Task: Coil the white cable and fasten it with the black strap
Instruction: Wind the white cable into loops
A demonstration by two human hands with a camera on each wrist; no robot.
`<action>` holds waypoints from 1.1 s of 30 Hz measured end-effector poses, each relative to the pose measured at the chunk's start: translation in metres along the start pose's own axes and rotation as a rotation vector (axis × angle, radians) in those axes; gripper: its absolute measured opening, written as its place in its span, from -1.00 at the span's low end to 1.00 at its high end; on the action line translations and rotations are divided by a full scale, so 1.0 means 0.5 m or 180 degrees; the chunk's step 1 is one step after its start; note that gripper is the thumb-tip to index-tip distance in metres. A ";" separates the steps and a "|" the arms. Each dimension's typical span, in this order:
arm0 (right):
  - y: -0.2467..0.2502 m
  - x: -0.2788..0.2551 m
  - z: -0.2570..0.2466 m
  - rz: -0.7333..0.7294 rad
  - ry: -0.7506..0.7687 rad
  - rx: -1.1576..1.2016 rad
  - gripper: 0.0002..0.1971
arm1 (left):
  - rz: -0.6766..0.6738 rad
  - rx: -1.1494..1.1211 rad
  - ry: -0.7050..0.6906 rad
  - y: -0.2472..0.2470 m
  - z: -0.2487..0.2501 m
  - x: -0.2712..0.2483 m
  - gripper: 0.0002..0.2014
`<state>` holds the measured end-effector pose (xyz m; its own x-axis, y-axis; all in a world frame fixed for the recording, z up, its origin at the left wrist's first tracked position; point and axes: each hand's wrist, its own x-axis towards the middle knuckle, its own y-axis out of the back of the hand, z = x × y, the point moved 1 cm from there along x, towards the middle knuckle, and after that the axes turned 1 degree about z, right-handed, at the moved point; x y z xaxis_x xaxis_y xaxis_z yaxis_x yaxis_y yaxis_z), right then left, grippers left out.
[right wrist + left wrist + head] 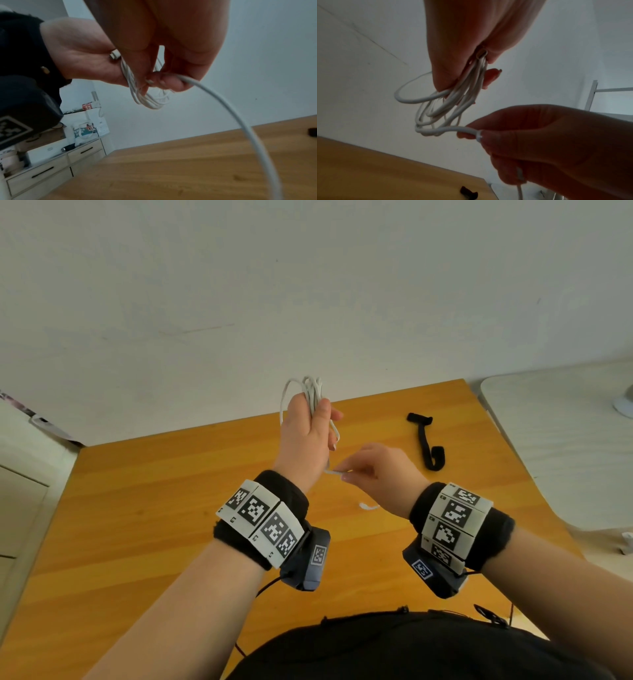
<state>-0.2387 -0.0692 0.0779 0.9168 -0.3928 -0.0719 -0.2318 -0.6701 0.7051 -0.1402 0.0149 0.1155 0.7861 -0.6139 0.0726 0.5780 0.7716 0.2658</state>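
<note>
Above the wooden table, held clear of its surface: one white cable, gathered into several loops. Left hand raised, fingers clamped on the bundle at its waist, one connector end showing at the palm. Right hand lower and just beside it, fingers pinched on the loose tail of the same cable, which trails down toward the table.

One black strap, lying on the table to the right, well apart from both hands, untouched.

Step judged: last turns of coiling; fastening not yet begun.

Risks, as judged: loops are uneven and one stands out wide, so a slackened left grip could let the bundle spring open; reaching for the strap leaves one hand to hold everything, and the tail may unwind.

Count: cables, one; straps, one; hands, two; wrist cameras, two.
</note>
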 end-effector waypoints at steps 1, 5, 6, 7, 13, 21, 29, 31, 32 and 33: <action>0.003 -0.001 -0.004 0.0042 0.0029 0.0022 -0.81 | -0.0007 0.0021 0.0019 0.001 -0.002 -0.001 -0.81; 0.013 -0.008 -0.027 0.0093 0.0165 0.0186 -0.83 | -0.0019 0.0182 0.0078 0.001 -0.012 -0.008 -0.76; 0.014 -0.009 -0.030 0.0074 0.0181 0.0168 -0.82 | -0.0031 0.0197 0.0079 0.000 -0.013 -0.010 -0.77; 0.015 -0.010 -0.032 0.0052 0.0191 0.0153 -0.80 | -0.0048 0.0208 0.0084 0.000 -0.015 -0.012 -0.77; 0.017 -0.020 -0.035 0.0129 0.0309 0.0135 -0.70 | -0.0198 0.0274 0.0172 0.000 -0.024 -0.023 -0.85; 0.014 -0.032 -0.051 0.0930 0.0836 -0.0698 -0.88 | -0.0654 0.0467 0.0217 0.007 -0.027 -0.035 -0.82; 0.038 -0.022 -0.034 0.1386 0.0573 -0.0938 -0.80 | -0.1126 0.0365 0.0550 0.016 -0.040 -0.041 -0.72; 0.045 -0.017 -0.031 0.1402 0.0496 -0.0785 -0.83 | -0.1229 0.0336 0.0501 0.018 -0.046 -0.039 -0.74; 0.048 -0.014 -0.031 0.1419 0.0477 -0.0735 -0.85 | -0.1271 0.0318 0.0495 0.019 -0.049 -0.038 -0.75; 0.049 -0.012 -0.030 0.1417 0.0457 -0.0694 -0.86 | -0.1312 0.0306 0.0507 0.021 -0.051 -0.039 -0.73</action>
<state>-0.2447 -0.0739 0.1065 0.7836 -0.5095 0.3556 -0.5507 -0.3046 0.7771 -0.1437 0.0392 0.0925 0.5227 -0.8275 -0.2049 0.8329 0.4443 0.3300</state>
